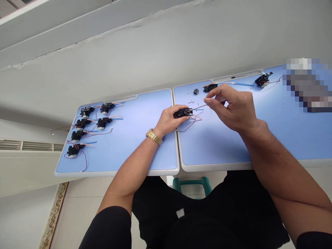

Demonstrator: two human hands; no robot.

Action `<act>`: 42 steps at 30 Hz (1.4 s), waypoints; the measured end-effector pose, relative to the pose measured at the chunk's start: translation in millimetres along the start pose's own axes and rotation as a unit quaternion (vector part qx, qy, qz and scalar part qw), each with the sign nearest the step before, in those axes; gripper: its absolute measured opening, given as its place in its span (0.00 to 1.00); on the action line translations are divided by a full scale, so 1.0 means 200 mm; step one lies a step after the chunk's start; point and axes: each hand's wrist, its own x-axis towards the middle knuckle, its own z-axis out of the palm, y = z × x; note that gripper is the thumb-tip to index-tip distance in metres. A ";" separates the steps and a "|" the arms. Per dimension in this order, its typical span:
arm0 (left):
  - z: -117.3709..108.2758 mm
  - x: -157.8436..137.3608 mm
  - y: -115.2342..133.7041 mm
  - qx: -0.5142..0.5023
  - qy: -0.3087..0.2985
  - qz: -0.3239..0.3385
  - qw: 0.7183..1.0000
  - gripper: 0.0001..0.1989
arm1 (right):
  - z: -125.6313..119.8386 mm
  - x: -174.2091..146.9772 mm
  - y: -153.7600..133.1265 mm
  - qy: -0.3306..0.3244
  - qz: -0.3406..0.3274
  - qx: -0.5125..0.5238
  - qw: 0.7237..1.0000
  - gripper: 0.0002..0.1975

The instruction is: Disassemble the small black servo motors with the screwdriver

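My left hand (169,119) is closed around a small black motor assembly (184,112), holding it down near the seam between two tables. A blue strip, pink strips and thin red wires come out of its right end. In my right hand (233,105), pinched between thumb and fingers, is a thin-shafted screwdriver (198,107), slanting down to the left. Its tip meets the assembly's right end; the handle is mostly hidden by the hand. Tiny dark screws (191,102) lie just beyond the assembly, close to a round black part (196,91) and another black housing (211,87).
Several similar black assemblies (103,122) with wires stand on the left table (140,138). One more assembly (262,80) sits at the back right, beside a blurred-out area. A pen (238,76) lies in the right table's groove. A green stool (192,182) is below.
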 end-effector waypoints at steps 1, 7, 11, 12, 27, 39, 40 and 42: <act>0.00 0.00 0.00 0.001 -0.001 -0.001 1.000 0.18 | 0.00 0.00 0.00 -0.001 -0.005 0.000 1.000 0.03; 0.00 0.00 0.00 -0.005 -0.001 0.006 1.000 0.18 | -0.03 0.01 -0.03 -0.036 -0.053 0.002 0.998 0.12; 0.00 0.00 0.01 -0.004 0.000 -0.001 1.000 0.18 | -0.01 0.01 -0.01 -0.004 -0.021 -0.006 1.000 0.05; 0.00 0.00 0.01 -0.005 0.000 -0.001 1.000 0.18 | -0.01 0.01 -0.01 0.000 -0.016 -0.006 1.000 0.05; 0.00 0.00 0.01 -0.010 0.000 0.006 1.000 0.18 | -0.01 0.02 -0.01 0.009 -0.076 0.006 0.997 0.09; 0.00 0.00 0.01 -0.011 0.000 -0.005 1.000 0.18 | 0.00 0.00 0.01 0.018 -0.015 0.015 1.000 0.03; 0.00 0.00 0.01 -0.013 0.000 -0.003 1.000 0.18 | 0.00 0.00 0.00 0.028 -0.020 0.019 0.999 0.04; 0.00 0.00 0.01 -0.018 0.001 0.000 1.000 0.18 | 0.00 0.00 -0.01 0.048 -0.022 0.017 0.998 0.06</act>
